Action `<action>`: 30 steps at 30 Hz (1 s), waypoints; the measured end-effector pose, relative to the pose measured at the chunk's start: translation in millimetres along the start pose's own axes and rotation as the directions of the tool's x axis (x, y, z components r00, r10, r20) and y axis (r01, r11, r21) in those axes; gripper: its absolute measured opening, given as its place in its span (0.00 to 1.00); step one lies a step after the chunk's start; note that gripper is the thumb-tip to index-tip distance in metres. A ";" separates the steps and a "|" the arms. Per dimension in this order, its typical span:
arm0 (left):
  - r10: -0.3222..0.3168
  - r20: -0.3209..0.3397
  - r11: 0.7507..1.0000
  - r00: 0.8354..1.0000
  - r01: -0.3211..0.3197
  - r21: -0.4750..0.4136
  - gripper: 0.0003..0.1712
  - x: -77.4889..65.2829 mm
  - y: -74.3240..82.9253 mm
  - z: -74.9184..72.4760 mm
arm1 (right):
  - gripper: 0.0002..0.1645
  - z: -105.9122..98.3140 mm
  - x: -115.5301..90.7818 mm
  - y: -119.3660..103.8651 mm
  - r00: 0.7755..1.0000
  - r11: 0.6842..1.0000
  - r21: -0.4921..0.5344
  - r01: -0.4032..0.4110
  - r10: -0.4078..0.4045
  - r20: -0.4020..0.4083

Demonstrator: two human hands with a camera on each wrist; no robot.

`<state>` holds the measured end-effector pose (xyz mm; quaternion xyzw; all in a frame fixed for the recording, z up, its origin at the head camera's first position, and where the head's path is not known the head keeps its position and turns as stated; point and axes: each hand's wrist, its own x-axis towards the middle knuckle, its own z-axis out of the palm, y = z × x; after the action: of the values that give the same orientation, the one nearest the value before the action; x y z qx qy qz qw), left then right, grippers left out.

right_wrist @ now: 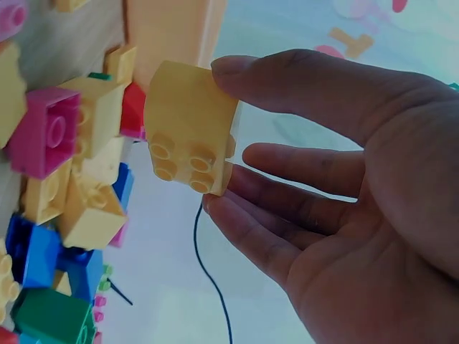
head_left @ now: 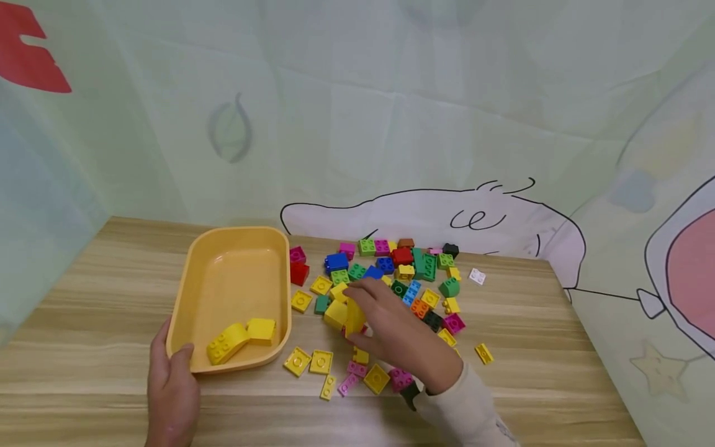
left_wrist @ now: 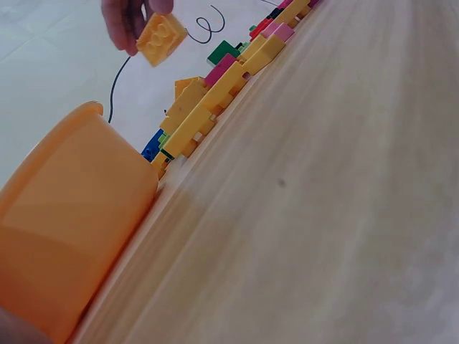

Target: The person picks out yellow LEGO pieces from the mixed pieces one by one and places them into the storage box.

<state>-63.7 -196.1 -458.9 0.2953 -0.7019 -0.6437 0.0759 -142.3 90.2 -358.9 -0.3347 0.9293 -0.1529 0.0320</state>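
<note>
My left hand (head_left: 174, 388) grips the near left corner of a shallow orange-yellow tray (head_left: 230, 233), its thumb over the rim. Inside the tray's near end lie a curved yellow block (head_left: 228, 343) and a square yellow block (head_left: 261, 331). Above the loose pile, my right hand (head_left: 393, 329) pinches a yellow building block (right_wrist: 190, 122) between thumb and fingers. The right wrist view shows this block with a curved top and several studs at one end. In the left wrist view the same block hangs raised above the table, past the tray.
Many coloured building blocks lie spread right of the tray, among them a blue block (head_left: 336, 262), a red block (head_left: 401, 256) and flat yellow plates (head_left: 298, 361). A white block (head_left: 477, 276) lies at the right. Behind the wooden table (head_left: 536, 397) hangs a printed curtain (head_left: 357, 124).
</note>
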 end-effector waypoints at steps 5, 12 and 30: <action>-0.001 0.003 1.000 1.000 0.001 0.000 0.30 -0.7 -0.2 -0.7 | 0.38 -2.3 4.2 -5.2 1.000 1.000 -0.003 0.016 -0.016 -0.012; 0.001 0.001 1.000 1.000 -0.001 0.010 0.30 -0.9 -0.1 -0.7 | 0.38 -4.8 10.2 -9.9 1.000 1.000 0.006 0.024 -0.024 -0.002; 0.024 0.009 1.000 1.000 -0.024 -0.004 0.30 -1.5 -0.4 -0.3 | 0.39 -7.3 22.0 -22.9 0.998 0.998 0.013 0.058 -0.058 0.009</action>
<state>-62.2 -195.6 -458.8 0.2839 -0.7045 -0.6454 0.0809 -146.5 61.5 -344.0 -0.3622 0.9179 -0.1582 0.0343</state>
